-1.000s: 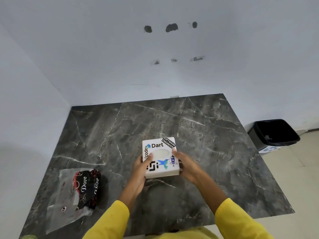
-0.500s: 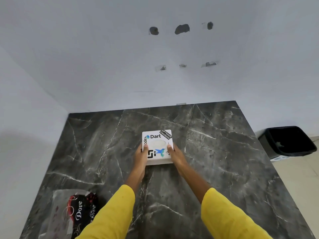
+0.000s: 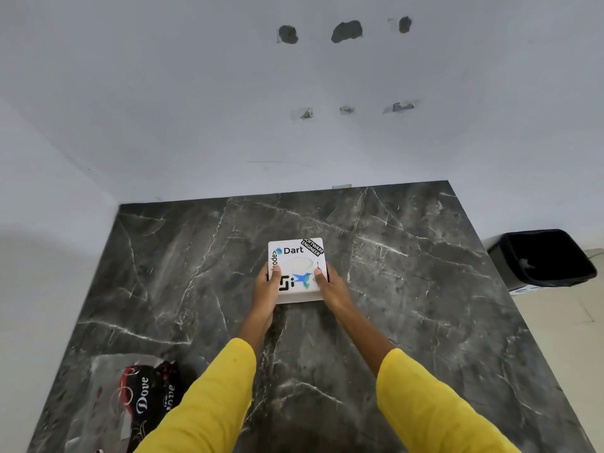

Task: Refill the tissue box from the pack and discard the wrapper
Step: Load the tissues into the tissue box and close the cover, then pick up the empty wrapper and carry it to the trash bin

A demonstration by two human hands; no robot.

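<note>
Tissue box [image 3: 296, 270]: white, squarish, flat on the dark veined marble table [image 3: 408, 289] near centre; stickers on top, oval slot showing pale tissue inside. Left hand [image 3: 268, 286] and right hand [image 3: 330, 284] clasp its side walls, thumbs pressed on the lid. Wrapper [image 3: 130, 400]: crinkled clear plastic with dark print, lying at the near left corner, well apart. Black bin [image 3: 542, 256] on the floor to the right, contents unclear.
</note>
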